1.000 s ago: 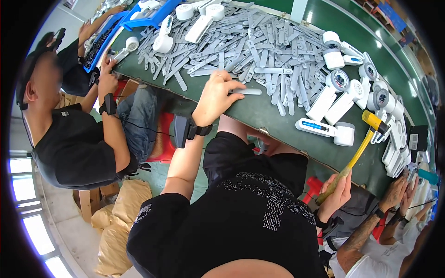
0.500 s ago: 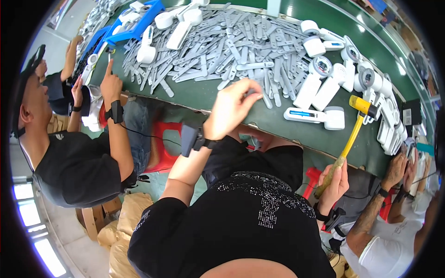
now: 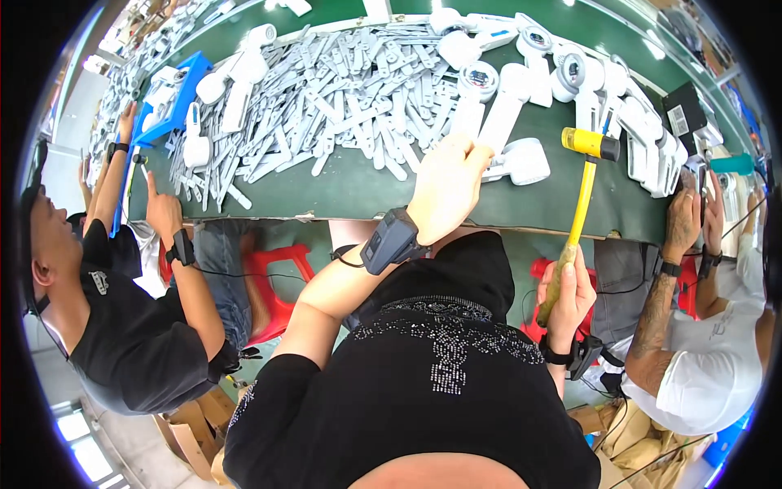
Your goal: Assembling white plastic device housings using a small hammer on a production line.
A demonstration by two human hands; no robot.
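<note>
My left hand (image 3: 448, 186) is over the handle of a white handheld device with a round head (image 3: 526, 161), lying near the table's front edge. Its fingers are bent and drawn together; they cover most of the handle, and what they hold, if anything, is hidden. In my right hand (image 3: 568, 295) is a mallet (image 3: 582, 204) with a yellow shaft and a yellow-and-black head. The mallet stands upright, head over the table and grip end in my fist. Beyond my left hand spreads a big pile of grey flat strips (image 3: 350, 98).
White devices (image 3: 505, 98) crowd the back and right of the green table (image 3: 277, 196). A blue bin (image 3: 181, 102) with white parts stands at the far left. One co-worker (image 3: 138, 326) sits to the left; a tattooed forearm (image 3: 652, 322) is at the right.
My left hand has gone from in front of the strip pile rightward to the white device's handle. The view has shifted right. My right hand still grips the mallet.
</note>
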